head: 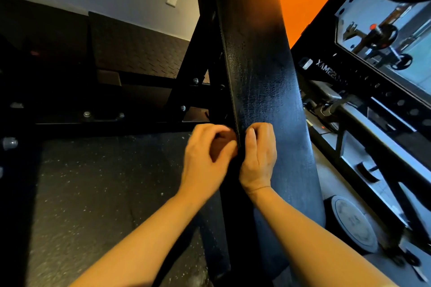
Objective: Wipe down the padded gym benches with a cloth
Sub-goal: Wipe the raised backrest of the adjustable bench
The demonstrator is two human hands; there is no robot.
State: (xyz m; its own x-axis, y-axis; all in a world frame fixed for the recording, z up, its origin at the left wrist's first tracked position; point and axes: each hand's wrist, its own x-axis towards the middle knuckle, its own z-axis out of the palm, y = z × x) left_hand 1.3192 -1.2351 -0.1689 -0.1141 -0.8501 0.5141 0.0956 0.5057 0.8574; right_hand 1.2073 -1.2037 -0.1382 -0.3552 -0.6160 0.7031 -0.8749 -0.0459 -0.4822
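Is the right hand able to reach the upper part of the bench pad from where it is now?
Probably yes. The right hand already rests on the bench pad, and the padded surface above it runs up bare, with nothing lying across it.

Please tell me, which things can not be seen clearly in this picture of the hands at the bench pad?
- Cloth: none can be made out in the head view; the curled fingers of the left hand and right hand hide whatever they hold.
- Bench pad: top cut off by the frame edge.
- Space under the frame: too dark.
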